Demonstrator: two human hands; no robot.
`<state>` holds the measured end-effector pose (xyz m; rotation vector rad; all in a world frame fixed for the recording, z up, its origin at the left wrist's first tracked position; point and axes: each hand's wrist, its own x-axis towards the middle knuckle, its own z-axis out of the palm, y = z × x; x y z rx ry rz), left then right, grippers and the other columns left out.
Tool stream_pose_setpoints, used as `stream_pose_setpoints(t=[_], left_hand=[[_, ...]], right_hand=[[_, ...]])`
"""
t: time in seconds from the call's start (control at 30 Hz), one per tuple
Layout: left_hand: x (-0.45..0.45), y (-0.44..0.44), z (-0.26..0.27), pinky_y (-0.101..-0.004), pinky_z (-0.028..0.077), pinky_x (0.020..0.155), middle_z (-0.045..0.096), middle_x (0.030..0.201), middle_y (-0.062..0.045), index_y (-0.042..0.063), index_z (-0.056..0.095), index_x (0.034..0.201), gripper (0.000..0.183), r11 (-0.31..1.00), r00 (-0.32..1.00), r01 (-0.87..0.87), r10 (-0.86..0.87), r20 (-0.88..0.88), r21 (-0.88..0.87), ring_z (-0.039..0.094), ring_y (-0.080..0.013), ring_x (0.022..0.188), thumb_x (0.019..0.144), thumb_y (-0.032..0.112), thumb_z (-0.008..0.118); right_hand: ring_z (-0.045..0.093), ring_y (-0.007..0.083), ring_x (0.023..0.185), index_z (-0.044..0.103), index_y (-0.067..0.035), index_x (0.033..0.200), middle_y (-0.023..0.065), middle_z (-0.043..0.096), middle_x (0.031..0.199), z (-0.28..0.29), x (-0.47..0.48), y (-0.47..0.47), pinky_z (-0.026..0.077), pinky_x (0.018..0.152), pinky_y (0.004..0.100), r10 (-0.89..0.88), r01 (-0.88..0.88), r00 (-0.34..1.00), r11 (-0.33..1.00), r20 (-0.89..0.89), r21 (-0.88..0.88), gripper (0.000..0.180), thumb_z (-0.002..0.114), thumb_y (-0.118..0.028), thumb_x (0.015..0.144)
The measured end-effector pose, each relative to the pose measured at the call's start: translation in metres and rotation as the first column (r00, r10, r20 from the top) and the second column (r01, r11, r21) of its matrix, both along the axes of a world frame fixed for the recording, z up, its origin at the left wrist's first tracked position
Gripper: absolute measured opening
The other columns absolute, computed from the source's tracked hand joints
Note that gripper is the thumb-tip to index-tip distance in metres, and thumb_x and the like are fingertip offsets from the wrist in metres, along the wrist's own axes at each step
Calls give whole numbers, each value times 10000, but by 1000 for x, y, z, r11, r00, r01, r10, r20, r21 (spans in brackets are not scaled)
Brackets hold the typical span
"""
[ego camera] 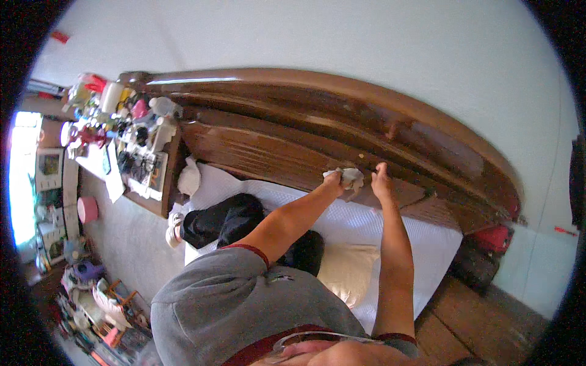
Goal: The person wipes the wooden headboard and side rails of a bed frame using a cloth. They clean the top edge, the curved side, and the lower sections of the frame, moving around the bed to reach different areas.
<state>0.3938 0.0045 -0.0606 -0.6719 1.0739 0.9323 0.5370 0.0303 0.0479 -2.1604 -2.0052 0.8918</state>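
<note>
My left hand [335,179] grips a crumpled white cloth [351,176] against the lower panel of a dark brown wooden headboard [265,144]. To its right, my right hand [382,184] is raised close to the headboard, a finger and the thumb apart and nothing visible in it. Whether it touches the wood cannot be told. Below both hands lies a bed with a white quilted cover [412,238]. A beige pillow or folded cloth [350,270] rests on it between my arms. My legs in black trousers are on the bed.
A wooden bedside table [165,201] at the left is crowded with bottles, papers and small items. A white bundle [189,177] sits beside it at the bed's corner. A pink bin [87,209] stands on the grey floor. Right of the bed are a red item [493,239] and dark boxes.
</note>
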Motion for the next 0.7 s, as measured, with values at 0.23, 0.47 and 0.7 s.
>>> stream_pose_setpoints(t=[0.23, 0.47, 0.7], left_hand=[[-266, -38, -35, -384, 498, 581, 557, 1050, -84, 101, 499, 1084, 288, 900, 910, -333, 385, -153, 280, 568, -246, 866, 896, 319, 517], [-482, -50, -18, -351, 390, 900, 479, 1286, -93, 98, 403, 1316, 474, 994, 582, -105, 78, -809, 20, 468, -227, 1139, 873, 233, 502], [-390, -21, 14, -397, 430, 831, 506, 1234, -187, 134, 178, 1437, 684, 916, 284, 153, -400, -871, -371, 510, -327, 1054, 855, 144, 538]], right_hand=[[529, 390, 721, 319, -134, 1028, 173, 488, 848, -11, 2, 6, 401, 645, 482, 47, -47, 999, 997, -12, 61, 234, 492, -90, 877], [466, 339, 690, 288, -117, 1014, 144, 418, 870, -13, -8, 16, 382, 641, 420, 40, -34, 995, 997, 87, -70, 256, 447, -9, 845], [548, 394, 814, 318, -105, 1081, 198, 513, 938, 6, -1, 11, 415, 733, 481, -4, 19, 981, 997, 192, -77, 288, 498, -88, 857]])
